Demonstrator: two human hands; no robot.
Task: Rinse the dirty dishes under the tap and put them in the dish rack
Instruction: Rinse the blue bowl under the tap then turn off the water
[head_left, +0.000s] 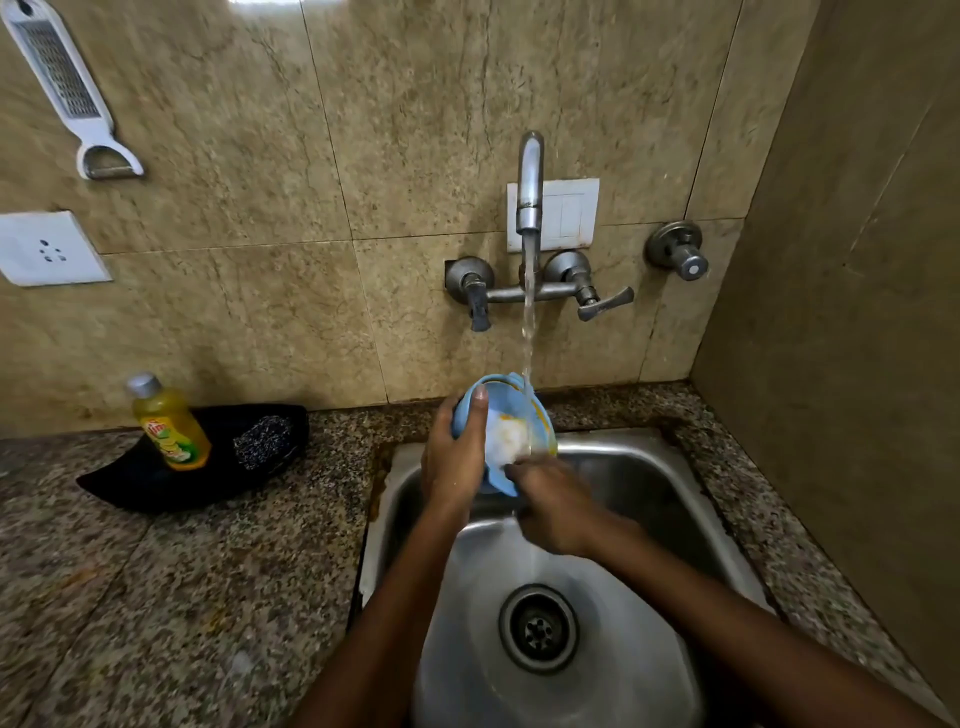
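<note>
A light blue bowl (511, 415) is being held tilted over the far left part of the steel sink (613, 467), directly under the tap (530, 182). Water is being poured from the spout in a thin stream that is landing on the bowl's far rim and inner face, where a pale, yellowish residue is being shown. The bowl is being gripped by the left hand (453, 457), whose fingers are curled round the left rim with one finger lying along the inside edge. The bowl's near, lower edge is being touched by the right hand (553, 506), its fingers bent against the inner surface; whether they are pinching the rim cannot be told, since that hand is blurred.

On the granite counter (156, 571) to the left of the sink, a yellow dish soap bottle (169, 423) is being kept upright, standing on a dark cloth (208, 467) on which a dark scrub pad (262, 441) is also lying. On the far tiled wall a white grater (65, 88) is being hung at the upper left, and a white socket plate (47, 249) is being seen below it.
</note>
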